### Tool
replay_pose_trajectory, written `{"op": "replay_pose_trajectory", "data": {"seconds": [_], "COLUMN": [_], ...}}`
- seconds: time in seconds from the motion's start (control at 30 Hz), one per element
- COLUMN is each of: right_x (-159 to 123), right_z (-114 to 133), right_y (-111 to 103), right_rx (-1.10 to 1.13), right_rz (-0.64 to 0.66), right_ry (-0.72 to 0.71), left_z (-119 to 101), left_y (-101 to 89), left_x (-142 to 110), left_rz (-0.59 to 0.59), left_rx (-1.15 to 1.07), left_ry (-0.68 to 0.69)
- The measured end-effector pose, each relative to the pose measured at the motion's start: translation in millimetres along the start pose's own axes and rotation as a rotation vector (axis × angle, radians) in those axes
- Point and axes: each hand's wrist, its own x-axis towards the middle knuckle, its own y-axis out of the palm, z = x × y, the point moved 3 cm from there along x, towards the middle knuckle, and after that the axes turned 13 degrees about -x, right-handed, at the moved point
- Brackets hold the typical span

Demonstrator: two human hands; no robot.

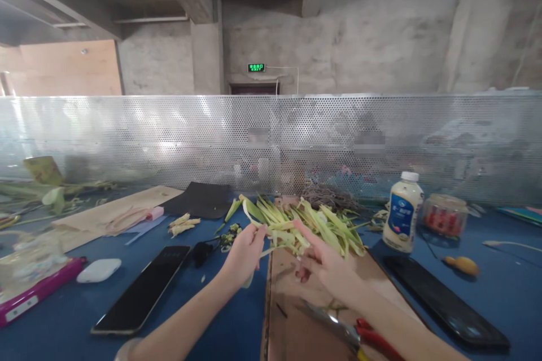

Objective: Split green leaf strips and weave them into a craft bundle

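My left hand (244,252) is closed, thumb against fingers, on a pale green strip of leaf that looks like corn husk. My right hand (328,265) has its index finger stretched toward the leaf pile, the other fingers loosely bent, and nothing visible in its grasp. Between and beyond both hands lies the heap of pale green husk-like leaves (334,225), spread over the far end of a brown board (296,293). Below my right forearm rests a cutting tool (334,321) with metal blades and red and yellow handles, partly hidden by the arm.
Left on the blue table are a black phone (144,290), a white case (99,271) and a small bundle of dry husk (184,225). At right stand a white-capped bottle (403,214) and a jar (444,217), with a dark phone (446,302) nearer. A perforated metal screen (169,135) runs behind.
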Motion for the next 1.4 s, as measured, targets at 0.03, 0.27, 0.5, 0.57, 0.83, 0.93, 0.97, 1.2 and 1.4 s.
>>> {"op": "replay_pose_trajectory", "data": {"seconds": [0.03,0.27,0.5,0.57,0.83,0.93,0.97,1.2,1.4], "right_x": [0,0,-3,-4,-4,-3,-3,-4,-5], "right_z": [0,4,7,5,6,5,3,-4,-1], "right_y": [-1,-2,-2,-1,-1,-1,-1,-1,-4], "right_rx": [0.016,0.082,0.073,0.088,0.09,0.076,0.067,-0.012,-0.081], "right_rz": [0.001,0.049,0.025,0.03,0.011,0.018,0.02,0.003,-0.025], "right_ry": [0.011,0.104,0.12,0.122,0.114,0.117,0.114,0.06,0.082], "left_z": [0,-4,-13,-15,-14,-13,-12,-6,-7], "left_y": [-0.4,-1.4,-1.3,-1.2,-0.6,-0.9,-1.1,-1.2,0.0], "left_x": [0,-3,-7,-8,-9,-8,-7,-3,-4], "left_rz": [-0.004,-0.02,-0.086,-0.098,-0.158,-0.152,-0.138,-0.039,-0.022], "left_rx": [0.011,0.065,0.009,-0.038,-0.1,-0.114,-0.121,-0.196,-0.237], "left_ry": [0.0,0.001,0.002,0.005,0.012,0.008,0.006,-0.005,0.002]}}
